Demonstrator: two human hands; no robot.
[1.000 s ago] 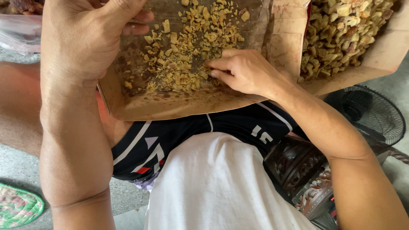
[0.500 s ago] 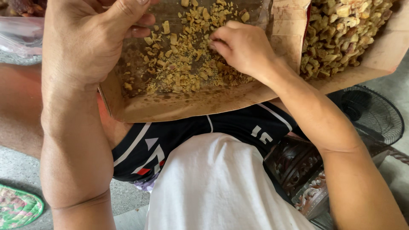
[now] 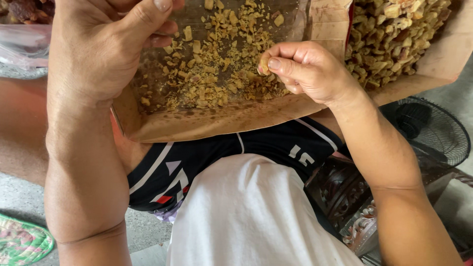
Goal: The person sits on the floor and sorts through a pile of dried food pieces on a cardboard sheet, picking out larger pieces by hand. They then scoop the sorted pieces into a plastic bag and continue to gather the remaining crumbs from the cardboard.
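Nearest, the cardboard tray [image 3: 212, 123] rests on the person's lap. The right hand [image 3: 308, 71], over the tray's near right corner, has its fingers pinched on a small yellowish piece [image 3: 264, 66]. The left hand [image 3: 98, 49] clasps the tray's left edge. Yellow-brown crumbs [image 3: 217, 69] cover its floor; farther right lies a second tray of bigger chunks [image 3: 394, 29].
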